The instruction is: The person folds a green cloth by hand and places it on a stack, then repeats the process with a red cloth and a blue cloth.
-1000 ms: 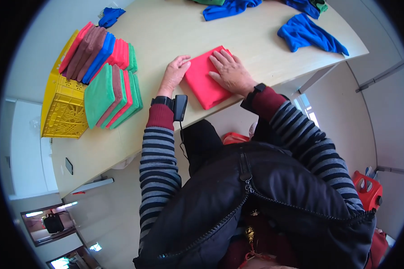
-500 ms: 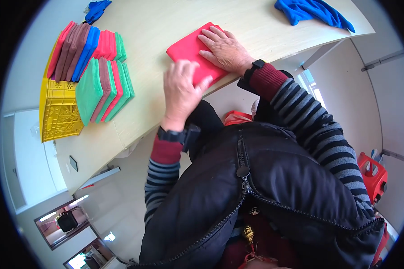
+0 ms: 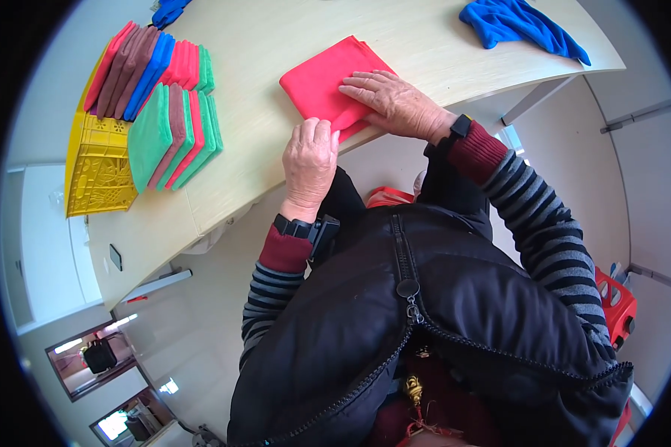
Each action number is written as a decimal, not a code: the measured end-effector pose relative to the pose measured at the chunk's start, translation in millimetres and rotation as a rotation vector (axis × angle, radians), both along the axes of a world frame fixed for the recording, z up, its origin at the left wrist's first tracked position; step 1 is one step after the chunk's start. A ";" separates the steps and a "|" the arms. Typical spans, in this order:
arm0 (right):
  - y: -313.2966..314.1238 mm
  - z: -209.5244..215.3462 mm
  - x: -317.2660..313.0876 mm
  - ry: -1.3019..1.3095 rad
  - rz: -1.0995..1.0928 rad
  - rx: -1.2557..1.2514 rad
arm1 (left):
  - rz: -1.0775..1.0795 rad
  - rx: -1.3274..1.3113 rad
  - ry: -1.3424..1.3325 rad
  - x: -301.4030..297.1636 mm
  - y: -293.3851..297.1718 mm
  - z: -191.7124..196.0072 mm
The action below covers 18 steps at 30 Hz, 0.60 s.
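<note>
A red folded cloth [image 3: 324, 78] lies on the pale table in front of me. My left hand [image 3: 310, 160] is closed at its near left corner, with the fingers curled over the edge and pinching the fabric. Across the cloth's right side my right hand [image 3: 402, 104] rests with fingers stretched out and the palm down. The near part of the cloth is lifted into a fold between the two hands. Part of the near edge is hidden beneath my right hand.
To the left, a yellow plastic basket [image 3: 101, 167] holds several folded cloths [image 3: 145, 71] in red, brown, blue and green. More green, red and brown folded cloths [image 3: 175, 138] stand beside it. A crumpled blue cloth [image 3: 518, 28] lies far right. A phone-like dark object [image 3: 115, 257] sits near the table's left end.
My left hand has come down from above the cloth and closed on its near edge. My right hand has slid nearer and to the right, uncovering the far corner.
</note>
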State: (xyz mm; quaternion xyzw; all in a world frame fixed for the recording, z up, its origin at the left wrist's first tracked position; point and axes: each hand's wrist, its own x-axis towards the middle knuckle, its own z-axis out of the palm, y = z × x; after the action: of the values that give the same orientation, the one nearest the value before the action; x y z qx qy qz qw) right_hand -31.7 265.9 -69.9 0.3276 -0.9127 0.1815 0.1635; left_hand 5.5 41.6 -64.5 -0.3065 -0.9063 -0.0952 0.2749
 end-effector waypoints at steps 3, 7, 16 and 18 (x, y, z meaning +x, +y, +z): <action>3.8 -1.0 -0.4 0.026 0.005 0.001 | 0.035 0.050 0.014 4.3 21.6 16.2; -0.8 5.9 0.9 0.010 -0.039 -0.107 | 0.126 -0.018 -0.003 -5.8 31.9 19.8; 5.1 -7.7 1.8 0.088 -0.046 -0.021 | 0.236 -0.154 -0.116 -1.5 27.2 9.1; 9.0 -13.1 3.1 0.150 -0.070 0.032 | 0.197 -0.164 -0.024 1.2 25.9 10.3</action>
State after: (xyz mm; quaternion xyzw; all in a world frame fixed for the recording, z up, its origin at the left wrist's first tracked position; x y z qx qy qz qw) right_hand -28.6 274.9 -83.0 0.3108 -0.9115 0.1360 0.2323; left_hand 6.7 67.5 -54.2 -0.2361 -0.9400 0.0029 0.2462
